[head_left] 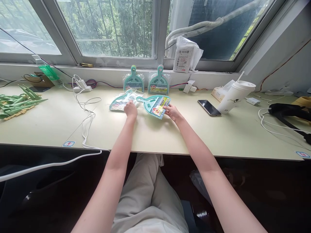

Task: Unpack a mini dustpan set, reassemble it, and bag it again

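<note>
My right hand (172,113) grips the label edge of a mint-green dustpan-and-brush set (155,105), which is tilted above the table with its handle pointing left. A yellow and pink label covers part of its blue-striped bristles. My left hand (131,109) is closed, its fingertips partly hidden, at the clear plastic wrapper (133,95) by a second green dustpan (118,102) lying on the table. Two more wrapped dustpan sets, one on the left (133,81) and one on the right (159,81), stand upright against the wall with handles up.
A phone (209,107), a white lidded cup (235,97) with a straw and a tissue pack (220,94) lie to the right. White cables (85,110) cross the table (109,132) on the left. Folded green leaf-like pieces (18,105) lie far left. A wrapped package (186,56) stands on the sill.
</note>
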The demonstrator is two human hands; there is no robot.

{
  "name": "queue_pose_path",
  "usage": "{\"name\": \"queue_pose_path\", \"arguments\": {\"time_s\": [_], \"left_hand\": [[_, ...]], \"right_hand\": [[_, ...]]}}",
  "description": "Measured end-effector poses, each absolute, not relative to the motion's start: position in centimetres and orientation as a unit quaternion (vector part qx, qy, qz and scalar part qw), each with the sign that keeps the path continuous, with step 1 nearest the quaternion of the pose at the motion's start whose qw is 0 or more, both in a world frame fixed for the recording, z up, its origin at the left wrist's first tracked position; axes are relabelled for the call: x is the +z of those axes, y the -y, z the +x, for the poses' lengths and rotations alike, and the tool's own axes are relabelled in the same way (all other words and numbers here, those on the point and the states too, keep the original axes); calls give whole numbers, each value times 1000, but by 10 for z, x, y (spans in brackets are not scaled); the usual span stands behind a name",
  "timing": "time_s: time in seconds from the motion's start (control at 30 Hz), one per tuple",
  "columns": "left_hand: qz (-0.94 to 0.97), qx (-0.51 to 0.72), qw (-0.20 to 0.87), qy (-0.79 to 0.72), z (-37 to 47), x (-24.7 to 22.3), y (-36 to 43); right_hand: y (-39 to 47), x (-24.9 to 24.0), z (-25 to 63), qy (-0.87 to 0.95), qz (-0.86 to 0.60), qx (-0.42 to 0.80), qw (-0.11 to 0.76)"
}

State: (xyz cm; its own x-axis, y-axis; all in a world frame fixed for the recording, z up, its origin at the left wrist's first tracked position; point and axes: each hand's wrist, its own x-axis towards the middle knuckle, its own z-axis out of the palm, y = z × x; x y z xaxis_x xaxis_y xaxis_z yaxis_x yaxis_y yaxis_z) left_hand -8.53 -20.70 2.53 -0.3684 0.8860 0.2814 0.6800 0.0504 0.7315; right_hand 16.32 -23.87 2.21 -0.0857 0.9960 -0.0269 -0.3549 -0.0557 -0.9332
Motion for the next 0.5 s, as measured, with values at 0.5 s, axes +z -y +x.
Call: {"name": "queue_pose_path", "arguments": {"time_s": [0.5], "left_hand": [[561, 436, 104, -696, -74, 32, 215]], "right_hand": [[231, 18, 174, 368, -435, 554, 607]]}}
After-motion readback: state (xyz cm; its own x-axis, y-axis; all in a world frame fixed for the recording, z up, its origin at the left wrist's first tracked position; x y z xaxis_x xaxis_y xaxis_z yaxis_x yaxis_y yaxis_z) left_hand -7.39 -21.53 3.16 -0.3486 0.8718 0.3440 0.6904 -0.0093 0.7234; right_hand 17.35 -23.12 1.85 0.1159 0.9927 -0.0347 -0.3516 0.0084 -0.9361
